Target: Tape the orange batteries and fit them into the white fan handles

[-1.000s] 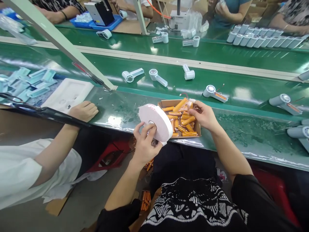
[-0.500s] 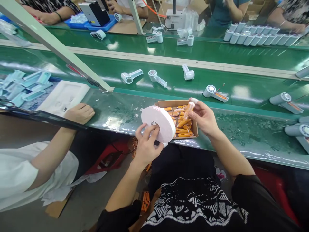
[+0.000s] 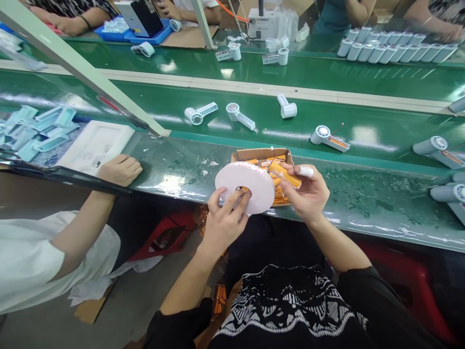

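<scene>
Right hand [image 3: 308, 190] pinching an orange cell [image 3: 286, 175], probably a battery, fingers curled close around it, its long axis slanting up toward a roll of white foam tape [image 3: 245, 188]. Left hand [image 3: 225, 224] grips that roll, fingers spread across its face. Behind the roll, a cardboard box [image 3: 261, 154] is partly hidden.

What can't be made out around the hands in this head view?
Box: the tape roll and right hand hide most of its contents, so its cells can't be counted.
Roll's centre: partly covered by the left hand.
White strip on a right-hand finger: too small to identify.
Co-workers at the far bench: cut off by the top edge.
</scene>
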A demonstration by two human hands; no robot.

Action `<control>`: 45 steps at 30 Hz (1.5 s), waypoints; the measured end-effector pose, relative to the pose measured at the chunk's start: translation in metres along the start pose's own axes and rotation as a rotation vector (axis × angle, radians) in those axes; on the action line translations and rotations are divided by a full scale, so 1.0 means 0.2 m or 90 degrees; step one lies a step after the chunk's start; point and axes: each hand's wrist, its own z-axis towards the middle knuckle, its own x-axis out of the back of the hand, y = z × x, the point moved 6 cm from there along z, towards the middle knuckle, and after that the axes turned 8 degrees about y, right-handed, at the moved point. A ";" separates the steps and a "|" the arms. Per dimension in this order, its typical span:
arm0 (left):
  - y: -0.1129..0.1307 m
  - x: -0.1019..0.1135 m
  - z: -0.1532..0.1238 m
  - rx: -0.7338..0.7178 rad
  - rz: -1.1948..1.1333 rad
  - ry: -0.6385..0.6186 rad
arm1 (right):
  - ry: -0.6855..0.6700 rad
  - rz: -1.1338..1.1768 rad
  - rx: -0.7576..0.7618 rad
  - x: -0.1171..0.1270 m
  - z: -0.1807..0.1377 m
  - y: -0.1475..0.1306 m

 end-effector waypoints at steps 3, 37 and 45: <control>0.00 0.01 0.01 -0.007 0.024 0.000 | -0.042 -0.002 0.008 0.00 -0.01 0.03; -0.60 -0.12 -0.13 0.183 0.038 -0.070 | 0.355 0.141 0.021 0.80 0.47 0.08; -0.77 -0.23 0.13 0.228 0.021 0.026 | 0.496 -0.096 -0.303 1.51 -0.20 0.32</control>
